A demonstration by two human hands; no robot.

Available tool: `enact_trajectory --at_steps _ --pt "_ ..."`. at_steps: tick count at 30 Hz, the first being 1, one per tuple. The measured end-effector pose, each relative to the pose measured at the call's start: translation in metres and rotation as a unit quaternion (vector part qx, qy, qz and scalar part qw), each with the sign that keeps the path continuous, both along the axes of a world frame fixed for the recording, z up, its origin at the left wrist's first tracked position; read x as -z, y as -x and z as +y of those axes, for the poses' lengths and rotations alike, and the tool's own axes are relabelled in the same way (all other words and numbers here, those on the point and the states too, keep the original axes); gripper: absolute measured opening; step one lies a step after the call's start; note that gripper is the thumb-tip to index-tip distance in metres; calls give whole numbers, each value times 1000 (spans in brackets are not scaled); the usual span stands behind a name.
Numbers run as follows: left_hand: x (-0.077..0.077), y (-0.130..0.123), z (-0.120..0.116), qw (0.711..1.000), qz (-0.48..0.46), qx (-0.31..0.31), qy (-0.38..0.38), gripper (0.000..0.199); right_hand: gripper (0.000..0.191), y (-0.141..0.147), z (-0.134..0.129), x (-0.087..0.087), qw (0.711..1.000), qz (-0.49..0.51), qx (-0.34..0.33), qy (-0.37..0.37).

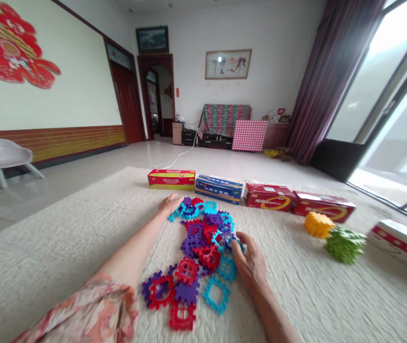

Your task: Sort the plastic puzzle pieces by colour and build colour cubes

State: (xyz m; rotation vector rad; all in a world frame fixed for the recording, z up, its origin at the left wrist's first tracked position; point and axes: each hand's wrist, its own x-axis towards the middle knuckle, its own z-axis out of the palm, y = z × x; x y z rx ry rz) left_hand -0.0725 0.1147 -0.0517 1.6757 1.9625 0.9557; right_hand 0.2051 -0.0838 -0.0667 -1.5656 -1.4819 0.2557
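Note:
A loose pile of red, purple and light-blue plastic interlocking tiles with notched edges lies before me, including a purple tile [187, 291] and a light-blue frame tile [217, 295] near its front. My left hand [171, 203] reaches to the far left end of the pile, fingers stretched out beside light-blue tiles [189, 211]. At the pile's right side is my right hand [251, 259], its thumb and forefinger apart. Those fingertips are at the edge of a light-blue tile; whether they pinch it is hard to see.
Behind the pile stand a red-and-yellow box [171, 180], a blue box [218, 189] and two red boxes [269, 197]. To the right sit a yellow tile stack [318, 225], a green tile stack [345, 245] and a white-and-red box [403, 247]. Everything rests on a beige textured mat [117, 209].

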Motion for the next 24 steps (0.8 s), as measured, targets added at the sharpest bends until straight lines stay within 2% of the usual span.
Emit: enact_trajectory --at_steps 5,11,16,18,20,24 --pt "-1 -27 -1 996 -29 88 -13 36 46 1 -1 -2 1000 6 -3 1" --pt "-4 -49 -29 987 -48 150 -21 34 49 2 -1 -2 1000 17 -6 0" --pt "-21 -56 -46 971 -97 211 -46 35 47 4 -1 -3 1000 28 -4 7" --pt "-31 -58 -42 971 -108 205 -63 36 46 2 0 -1 999 36 1 -1" --pt "-38 -59 -31 980 -80 167 -76 34 45 0 1 1 999 47 18 -15" --pt "-35 -63 0 994 -21 93 -51 33 43 -4 3 6 993 89 64 -42"
